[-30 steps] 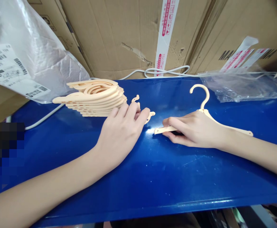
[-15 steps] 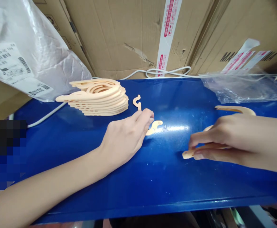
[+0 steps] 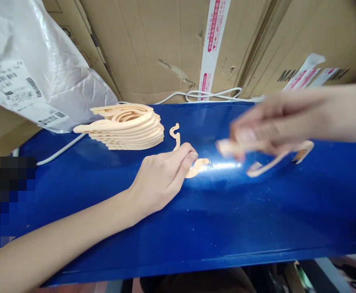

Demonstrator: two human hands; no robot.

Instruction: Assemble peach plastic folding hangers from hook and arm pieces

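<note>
My left hand (image 3: 162,177) rests on the blue table (image 3: 196,219), fingertips curled onto a small peach hook piece (image 3: 198,167); the piece's far end (image 3: 175,134) curls out beyond my fingers. My right hand (image 3: 269,124) is smeared by motion above the table's right half. It grips a peach plastic hanger (image 3: 266,165) whose hook and arm hang below the fingers. A stack of several folded peach hangers (image 3: 126,126) lies at the back left, a short way behind my left hand.
Cardboard boxes (image 3: 172,40) wall off the back of the table. A silvery plastic mailer bag (image 3: 34,69) with labels leans at the left. A white cable (image 3: 208,95) runs along the back edge. The table's front edge (image 3: 196,264) is near me.
My right hand lifted the hanger off the table, drew it toward the front right, then swung it up and leftward through the air. My left hand stayed on the small hook piece.
</note>
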